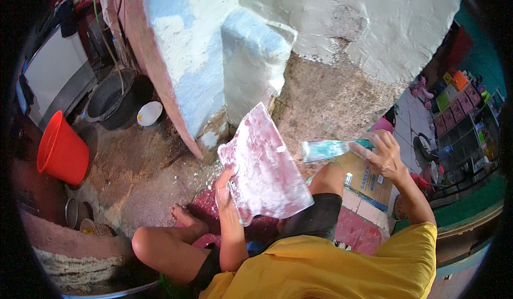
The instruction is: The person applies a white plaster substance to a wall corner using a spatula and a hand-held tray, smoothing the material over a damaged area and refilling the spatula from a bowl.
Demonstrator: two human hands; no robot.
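Squatting on a wet concrete floor [155,176], knees up, bare foot [184,219] planted near the wall. Left hand [224,192] wrapped around the lower edge of a red cutting board [264,165], fingers pressed onto it, board tilted up in the air in front of the knees and smeared white with suds or residue. Right hand [382,154] out to the side, closed around a clear plastic bottle [328,149] with teal label, held sideways with its far end aimed toward the board, not touching it.

Stuff that could go sideways, just guessing: board looks slick, and only gripped along one edge, so could easily slide out of that grip and smack a shin or the foot below. Bottle tipped flat like that, too hard a squeeze and way too much comes out, or misses and lands on the black shorts [315,213]. Wet floor plus a squat, balance could go. Red bucket [63,150] and dark basin [112,98] well off to the left, white bowl [149,113] beside the basin, all out of easy reach.
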